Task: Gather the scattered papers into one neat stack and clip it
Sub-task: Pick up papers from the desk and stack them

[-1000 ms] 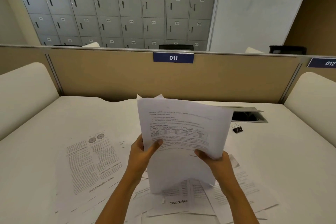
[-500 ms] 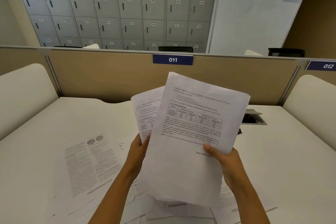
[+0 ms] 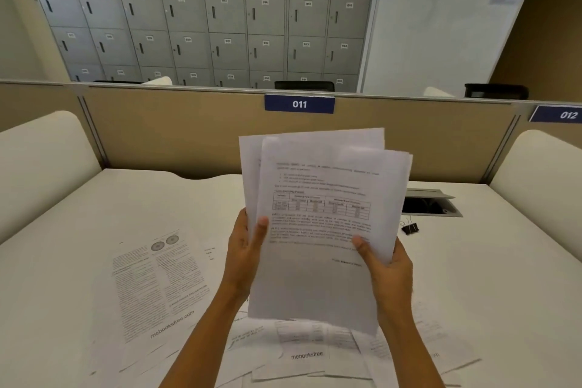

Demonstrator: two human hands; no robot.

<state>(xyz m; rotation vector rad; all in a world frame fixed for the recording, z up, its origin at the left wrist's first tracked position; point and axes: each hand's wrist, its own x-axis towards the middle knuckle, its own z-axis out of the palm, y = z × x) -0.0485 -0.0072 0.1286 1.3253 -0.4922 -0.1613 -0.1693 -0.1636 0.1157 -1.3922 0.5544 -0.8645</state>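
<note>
A loose bundle of printed white papers (image 3: 321, 230) is held upright above the desk, its sheets fanned and uneven at the top. My left hand (image 3: 244, 249) grips its left edge with the thumb on the front page. My right hand (image 3: 385, 268) grips the lower right edge, thumb on the front. More printed sheets (image 3: 157, 280) lie scattered on the white desk (image 3: 491, 277) to the left, and others lie below the bundle (image 3: 307, 353). A black binder clip (image 3: 410, 227) sits on the desk to the right of the bundle.
A beige partition (image 3: 189, 135) with the label 011 closes the back of the desk. White curved side panels (image 3: 34, 161) stand at both sides. An open cable hatch (image 3: 431, 201) lies behind the clip. Grey lockers fill the far wall.
The two separate groups of sheets have been brought together into one bundle. The bundle now stands more upright, and the binder clip has come back into sight.
</note>
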